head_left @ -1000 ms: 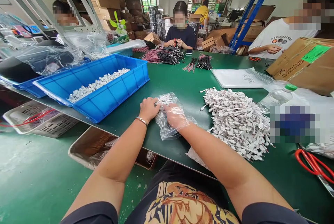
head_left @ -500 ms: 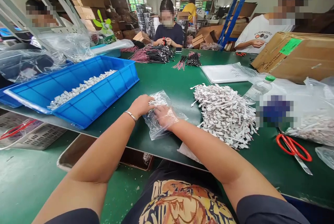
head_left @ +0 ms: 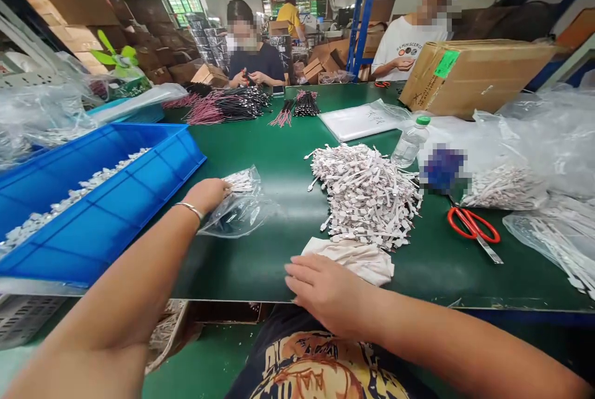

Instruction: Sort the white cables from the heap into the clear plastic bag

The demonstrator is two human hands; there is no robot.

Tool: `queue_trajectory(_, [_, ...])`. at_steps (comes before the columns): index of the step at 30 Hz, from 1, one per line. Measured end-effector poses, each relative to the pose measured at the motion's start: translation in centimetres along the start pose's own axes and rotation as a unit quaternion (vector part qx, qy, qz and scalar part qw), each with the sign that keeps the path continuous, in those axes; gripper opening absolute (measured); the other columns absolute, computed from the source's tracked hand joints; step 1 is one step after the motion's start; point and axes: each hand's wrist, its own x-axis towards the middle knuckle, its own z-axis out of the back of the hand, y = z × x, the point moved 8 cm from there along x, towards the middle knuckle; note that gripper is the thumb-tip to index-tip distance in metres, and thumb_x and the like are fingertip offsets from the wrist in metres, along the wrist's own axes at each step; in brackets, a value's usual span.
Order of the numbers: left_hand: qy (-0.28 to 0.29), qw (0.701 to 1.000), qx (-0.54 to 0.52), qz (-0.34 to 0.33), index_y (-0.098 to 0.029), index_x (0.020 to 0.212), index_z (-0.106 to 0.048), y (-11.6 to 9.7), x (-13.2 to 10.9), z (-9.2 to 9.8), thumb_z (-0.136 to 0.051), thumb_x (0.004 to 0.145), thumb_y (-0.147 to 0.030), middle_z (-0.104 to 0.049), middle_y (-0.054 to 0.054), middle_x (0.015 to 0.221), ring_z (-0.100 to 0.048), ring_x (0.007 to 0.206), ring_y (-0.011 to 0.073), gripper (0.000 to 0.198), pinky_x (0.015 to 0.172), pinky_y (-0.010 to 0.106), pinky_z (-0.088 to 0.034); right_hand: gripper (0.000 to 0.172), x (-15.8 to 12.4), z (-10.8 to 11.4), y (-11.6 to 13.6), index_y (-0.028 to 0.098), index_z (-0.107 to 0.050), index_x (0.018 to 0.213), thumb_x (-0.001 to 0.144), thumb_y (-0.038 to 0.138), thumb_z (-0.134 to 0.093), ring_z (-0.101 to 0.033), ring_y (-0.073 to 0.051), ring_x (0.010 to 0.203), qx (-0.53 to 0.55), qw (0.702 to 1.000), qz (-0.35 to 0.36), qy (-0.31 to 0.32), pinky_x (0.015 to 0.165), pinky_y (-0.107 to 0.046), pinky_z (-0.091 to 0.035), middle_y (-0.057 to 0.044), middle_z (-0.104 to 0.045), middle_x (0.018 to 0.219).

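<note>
On the green workbench (head_left: 279, 263), a clear plastic bag (head_left: 237, 216) of white cables is lying at three o'clock from the left hand (head_left: 207, 196), its fingers resting on the crinkled film; whether it is clenched cannot be told. The right hand (head_left: 328, 290) is held open and flat, a folded pale cloth (head_left: 353, 261) being touched at one o'clock. A tangled heap of white cables (head_left: 365, 194) is placed beyond, with a ribbed blue plastic tray (head_left: 186, 154) just beside the left hand at ten o'clock and red-handled scissors (head_left: 474, 225) well apart at two o'clock.
</note>
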Motion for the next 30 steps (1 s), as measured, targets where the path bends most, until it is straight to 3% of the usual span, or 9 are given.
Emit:
queue_trajectory(2, [0.008,1.0,0.022,-0.01,-0.016,0.083,-0.069,-0.4,0.6,1.5,-0.048,0.076,-0.031,-0.068,0.008,0.08,-0.061,0.086,0.0254,0.026,0.079,0.033,-0.044,0.026,-3.0,1.2,-0.8,0.019,-0.06,0.108,0.091,0.021,-0.041,-0.052,-0.02,0.11,-0.006,1.0,-0.024,-0.019,0.098,-0.035,-0.042,-0.006,-0.062,0.116])
queue_trajectory(4, [-0.017,0.999,0.038,-0.033,-0.013,0.095,-0.065,-2.7,-0.2,3.3,-0.039,0.083,-0.029,-0.067,0.007,0.091,-0.058,0.096,0.0252,0.033,0.086,0.035,-0.039,0.027,-5.6,2.2,-2.2,0.021,-0.06,0.111,0.089,0.019,-0.045,-0.053,-0.023,0.111,-0.042,0.995,-0.078,-0.056,0.098,-0.04,-0.043,-0.006,-0.061,0.118])
queue_trajectory(6, [-0.03,0.994,0.023,-0.098,-0.021,0.098,-0.063,-7.4,-2.5,4.1,-0.039,0.086,-0.035,-0.065,0.002,0.1,-0.056,0.097,0.0205,0.03,0.086,0.03,-0.04,0.029,-7.9,2.9,-3.8,0.021,-0.059,0.114,0.087,0.019,-0.049,-0.053,-0.025,0.111,-0.08,0.982,-0.142,-0.099,0.096,-0.044,-0.044,-0.008,-0.061,0.119])
queue_trajectory(7, [-0.028,0.986,-0.012,-0.164,-0.022,0.097,-0.063,-10.7,-4.4,4.2,-0.041,0.087,-0.035,-0.065,0.002,0.099,-0.057,0.093,0.0186,0.027,0.083,0.027,-0.041,0.03,-8.8,3.1,-4.4,0.021,-0.059,0.115,0.086,0.02,-0.051,-0.054,-0.026,0.111,-0.091,0.974,-0.169,-0.117,0.094,-0.045,-0.045,-0.009,-0.062,0.117])
queue_trajectory(11, [0.056,0.909,-0.066,-0.407,-0.021,0.087,-0.062,-23.3,-12.8,1.6,-0.039,0.09,-0.029,-0.062,0.004,0.084,-0.055,0.079,0.0168,0.025,0.072,0.028,-0.042,0.031,-11.1,2.7,-5.6,0.021,-0.059,0.116,0.086,0.022,-0.052,-0.056,-0.025,0.109,-0.093,0.961,-0.22,-0.139,0.092,-0.045,-0.048,-0.009,-0.063,0.115])
queue_trajectory(13, [0.05,0.885,-0.046,-0.46,-0.018,0.086,-0.059,-27.1,-15.1,0.3,-0.04,0.089,-0.025,-0.06,0.005,0.082,-0.052,0.077,0.0178,0.02,0.068,0.03,-0.042,0.031,-11.5,2.3,-5.7,0.021,-0.059,0.117,0.087,0.022,-0.051,-0.054,-0.024,0.111,-0.092,0.961,-0.224,-0.136,0.093,-0.043,-0.047,-0.008,-0.062,0.118])
queue_trajectory(15, [0.021,0.875,-0.028,-0.483,-0.017,0.083,-0.056,-29.5,-16.0,-0.6,-0.039,0.089,-0.021,-0.058,0.006,0.083,-0.051,0.076,0.0189,0.018,0.068,0.032,-0.042,0.03,-11.7,2.1,-5.7,0.02,-0.059,0.116,0.087,0.021,-0.051,-0.053,-0.023,0.113,-0.088,0.959,-0.229,-0.138,0.095,-0.042,-0.046,-0.008,-0.061,0.12])
queue_trajectory(21, [-0.036,0.89,0.048,-0.452,-0.012,0.102,-0.05,-32.5,-15.9,-2.3,-0.043,0.084,-0.015,-0.054,0.011,0.09,-0.049,0.081,0.0239,0.019,0.062,0.034,-0.04,0.03,-11.7,2.4,-5.8,0.019,-0.06,0.116,0.087,0.021,-0.05,-0.054,-0.022,0.112,-0.074,0.952,-0.249,-0.16,0.096,-0.04,-0.046,-0.008,-0.063,0.116])
queue_trajectory(30, [-0.014,0.89,0.019,-0.456,-0.016,0.104,-0.048,-31.8,-15.6,-1.6,-0.039,0.088,-0.015,-0.054,0.008,0.09,-0.048,0.083,0.0214,0.019,0.071,0.034,-0.04,0.03,-12.4,2.7,-5.6,0.02,-0.06,0.115,0.086,0.021,-0.051,-0.054,-0.023,0.111,-0.071,0.948,-0.241,-0.196,0.094,-0.04,-0.047,-0.008,-0.063,0.115])
